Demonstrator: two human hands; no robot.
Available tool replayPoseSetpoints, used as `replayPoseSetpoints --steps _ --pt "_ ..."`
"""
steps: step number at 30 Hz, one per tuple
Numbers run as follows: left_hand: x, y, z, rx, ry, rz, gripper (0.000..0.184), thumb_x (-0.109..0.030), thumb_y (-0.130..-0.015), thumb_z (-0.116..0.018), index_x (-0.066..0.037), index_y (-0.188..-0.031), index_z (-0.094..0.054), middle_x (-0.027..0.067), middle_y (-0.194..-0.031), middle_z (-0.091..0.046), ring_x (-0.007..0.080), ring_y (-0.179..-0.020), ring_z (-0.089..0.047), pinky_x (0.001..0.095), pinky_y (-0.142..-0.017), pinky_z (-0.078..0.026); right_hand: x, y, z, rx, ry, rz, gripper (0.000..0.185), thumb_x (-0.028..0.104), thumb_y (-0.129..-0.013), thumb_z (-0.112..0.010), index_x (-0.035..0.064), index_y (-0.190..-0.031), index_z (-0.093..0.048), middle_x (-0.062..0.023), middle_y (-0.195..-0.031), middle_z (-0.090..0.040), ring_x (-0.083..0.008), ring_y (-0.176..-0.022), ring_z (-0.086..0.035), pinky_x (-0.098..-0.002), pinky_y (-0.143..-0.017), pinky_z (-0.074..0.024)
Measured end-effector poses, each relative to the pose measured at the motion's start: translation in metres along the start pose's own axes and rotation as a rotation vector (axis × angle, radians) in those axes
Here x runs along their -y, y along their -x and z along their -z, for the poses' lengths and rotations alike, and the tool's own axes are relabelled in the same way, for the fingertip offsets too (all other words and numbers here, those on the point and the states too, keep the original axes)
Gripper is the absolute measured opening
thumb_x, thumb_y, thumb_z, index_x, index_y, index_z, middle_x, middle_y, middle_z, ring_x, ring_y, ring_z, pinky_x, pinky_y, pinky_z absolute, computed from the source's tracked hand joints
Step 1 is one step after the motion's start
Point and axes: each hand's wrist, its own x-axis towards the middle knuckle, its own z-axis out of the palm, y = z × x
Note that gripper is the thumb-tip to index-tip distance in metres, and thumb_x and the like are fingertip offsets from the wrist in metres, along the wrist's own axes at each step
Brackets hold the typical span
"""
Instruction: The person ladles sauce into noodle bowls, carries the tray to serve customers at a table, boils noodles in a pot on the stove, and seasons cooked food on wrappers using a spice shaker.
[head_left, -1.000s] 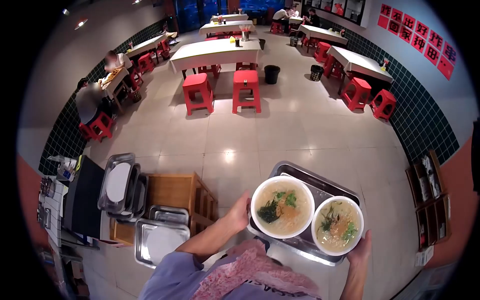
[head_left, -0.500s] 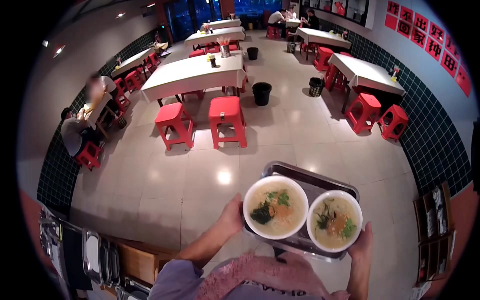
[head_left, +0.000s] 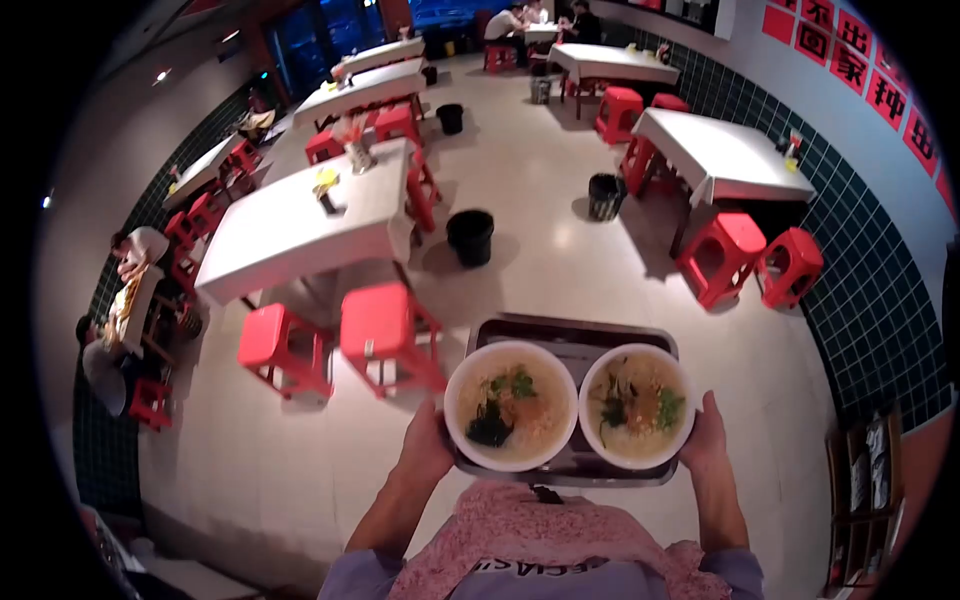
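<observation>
Between my hands is a metal serving tray with a dark inner surface, held in front of my body. Two white bowls of soup stand side by side on it. The larger-looking left bowl has pale broth, dark seaweed-like strips, green herbs and an orange-brown topping. Similar toppings float in the right bowl. My left hand grips the tray's left edge, close beside the left bowl. At the opposite edge my right hand holds on, thumb up beside the right bowl. The fingers under the tray are hidden.
Ahead on the left stands a white-covered table with red stools at its near end. A black bin and a patterned bin flank the aisle. Another table lines the right wall. People sit far back and at left.
The tables, stools and bins appear nearer and lower, as my view has moved forward and turned slightly. The tray, still in both hands, now looks more level and sits further left in view.
</observation>
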Motion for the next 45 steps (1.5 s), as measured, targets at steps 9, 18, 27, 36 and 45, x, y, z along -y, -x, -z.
replayPoseSetpoints --steps 9,18,27,36,45 --pt "-0.161 -0.305 -0.096 -0.122 0.038 -0.016 0.061 -0.042 -0.096 -0.021 0.010 -0.111 -0.049 0.0214 -0.115 -0.055 0.0317 -0.111 -0.050 0.0399 -0.101 -0.035 0.126 -0.287 -0.147 0.067 0.071 0.043 0.075 0.052 -0.094 -0.014 -0.0129 -0.129 -0.031 -0.0257 -0.132 -0.039 -0.0328 -0.125 -0.038 -0.0404 -0.106 -0.0298" --pt "-0.310 -0.555 -0.206 -0.160 -0.052 -0.147 0.055 -0.041 -0.096 -0.027 0.005 -0.115 -0.050 0.0176 -0.116 -0.055 0.0294 -0.111 -0.050 0.0407 -0.101 -0.034 0.259 -0.618 -0.262 0.124 0.260 0.003 0.071 0.051 -0.095 -0.019 -0.0118 -0.119 -0.043 -0.0239 -0.123 -0.049 -0.0314 -0.115 -0.048 -0.0406 -0.101 -0.0361" --pt "-0.478 -0.832 -0.295 -0.268 0.123 -0.115 0.049 -0.034 -0.097 -0.025 0.003 -0.122 -0.043 0.0183 -0.122 -0.051 0.0298 -0.114 -0.049 0.0416 -0.100 -0.037 0.367 -0.924 -0.425 0.060 0.178 -0.105 0.063 0.050 -0.094 -0.027 -0.0041 -0.121 -0.047 -0.0190 -0.123 -0.051 -0.0299 -0.115 -0.048 -0.0427 -0.101 -0.0355" --pt "-0.679 -1.142 -0.361 -0.146 0.044 -0.071 0.055 -0.042 -0.096 -0.023 0.002 -0.125 -0.041 0.0161 -0.125 -0.049 0.0282 -0.118 -0.046 0.0397 -0.104 -0.032 0.474 -1.224 -0.573 -0.044 0.141 0.011 0.061 0.047 -0.094 -0.031 -0.0067 -0.119 -0.047 -0.0202 -0.122 -0.050 -0.0297 -0.115 -0.048 -0.0411 -0.100 -0.0368" --pt "-0.849 -1.404 -0.423 -0.197 0.091 -0.050 0.061 -0.044 -0.096 -0.023 0.007 -0.125 -0.039 0.0181 -0.128 -0.046 0.0287 -0.121 -0.042 0.0391 -0.105 -0.028 0.552 -1.513 -0.728 -0.058 0.164 -0.074 0.067 0.048 -0.095 -0.026 -0.0111 -0.120 -0.043 -0.0221 -0.124 -0.049 -0.0285 -0.119 -0.045 -0.0382 -0.103 -0.0335"
